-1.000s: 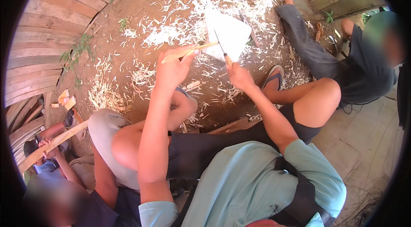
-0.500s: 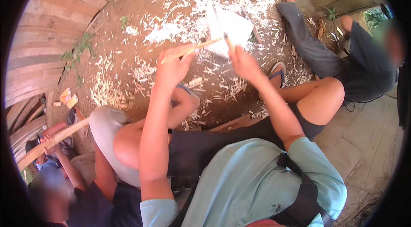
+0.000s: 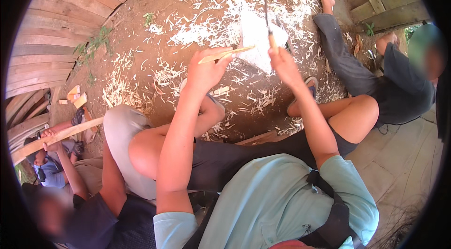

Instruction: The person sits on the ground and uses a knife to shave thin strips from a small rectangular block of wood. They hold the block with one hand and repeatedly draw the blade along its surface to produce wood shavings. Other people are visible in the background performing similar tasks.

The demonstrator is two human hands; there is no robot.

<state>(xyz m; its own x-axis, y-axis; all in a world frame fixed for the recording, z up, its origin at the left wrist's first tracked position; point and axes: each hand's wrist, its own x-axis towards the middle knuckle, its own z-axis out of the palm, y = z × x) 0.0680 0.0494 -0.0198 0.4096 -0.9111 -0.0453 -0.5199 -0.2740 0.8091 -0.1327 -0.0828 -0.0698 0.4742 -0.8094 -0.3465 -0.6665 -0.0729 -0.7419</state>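
My left hand is closed around a thin, pale wooden stick, whose free end points right. In my right hand is a knife with a light wooden handle. Its narrow dark blade points away from me and curves slightly. A small gap separates the knife from the stick's tip. Beneath both hands lies a bright white flat piece, washed out by sunlight; I cannot tell its material.
Pale wood shavings litter the dirt floor. At right a person in dark clothes sits with one leg stretched out. On the left another person holds a long wooden board. A plank wall curves along the left.
My right hand has moved right and the knife has come away from the stick, its blade now plainly visible. My left hand keeps the stick, slightly farther right in view.
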